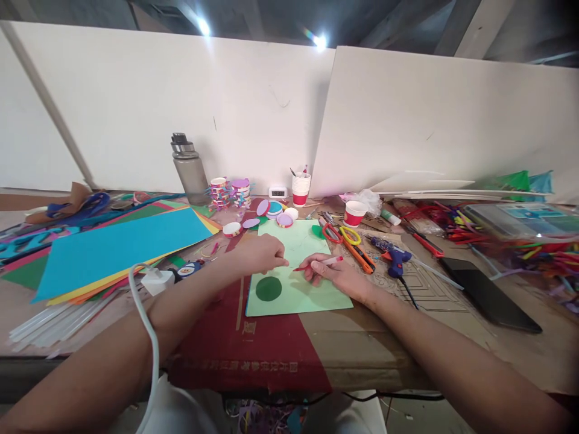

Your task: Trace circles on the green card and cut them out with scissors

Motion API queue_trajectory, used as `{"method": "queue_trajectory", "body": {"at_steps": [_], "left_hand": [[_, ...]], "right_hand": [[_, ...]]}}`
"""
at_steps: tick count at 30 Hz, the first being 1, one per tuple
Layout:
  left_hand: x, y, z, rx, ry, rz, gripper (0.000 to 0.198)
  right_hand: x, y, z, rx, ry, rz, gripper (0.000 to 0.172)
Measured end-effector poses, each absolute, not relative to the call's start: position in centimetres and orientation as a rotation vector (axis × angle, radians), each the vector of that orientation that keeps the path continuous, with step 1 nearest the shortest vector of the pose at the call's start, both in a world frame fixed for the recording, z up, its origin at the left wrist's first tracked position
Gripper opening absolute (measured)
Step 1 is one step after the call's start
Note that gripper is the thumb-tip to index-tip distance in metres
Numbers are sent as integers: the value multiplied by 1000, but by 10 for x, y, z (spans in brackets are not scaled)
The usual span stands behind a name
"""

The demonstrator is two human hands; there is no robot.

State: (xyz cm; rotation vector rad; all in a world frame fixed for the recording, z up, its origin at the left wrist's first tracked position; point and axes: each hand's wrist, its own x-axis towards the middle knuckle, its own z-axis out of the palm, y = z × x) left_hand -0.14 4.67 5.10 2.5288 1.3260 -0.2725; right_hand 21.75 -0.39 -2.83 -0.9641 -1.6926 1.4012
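Note:
A light green sheet of paper (312, 295) lies on flattened cardboard (362, 343) in front of me. A dark green paper disc (268, 289) rests on its lower left part. My right hand (332, 277) grips a red pen (319, 263) with its tip pointing left over the sheet. My left hand (262, 253) sits on the sheet's upper left with its fingers curled down, pressing the paper; whether anything is under them is hidden.
A stack of coloured paper (117, 250) lies at left, with a white charger and cable (156, 280). At the back stand a grey bottle (190, 169), paper cups (301, 190), and coloured discs. Right side: scissors (339, 232), a blue glue gun (393, 256), a black phone (488, 295), pipe cleaners.

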Motion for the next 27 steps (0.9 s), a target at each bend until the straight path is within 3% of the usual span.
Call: {"method": "queue_trajectory", "body": {"at_steps": [5, 27], "left_hand": [[-2, 21, 28, 2775, 1385, 34, 34], [-8, -21, -2, 3120, 1124, 3, 33]], "right_hand": [[218, -4, -27, -971, -1696, 1393, 50], [217, -10, -28, -1101, -1658, 1324, 45]]}}
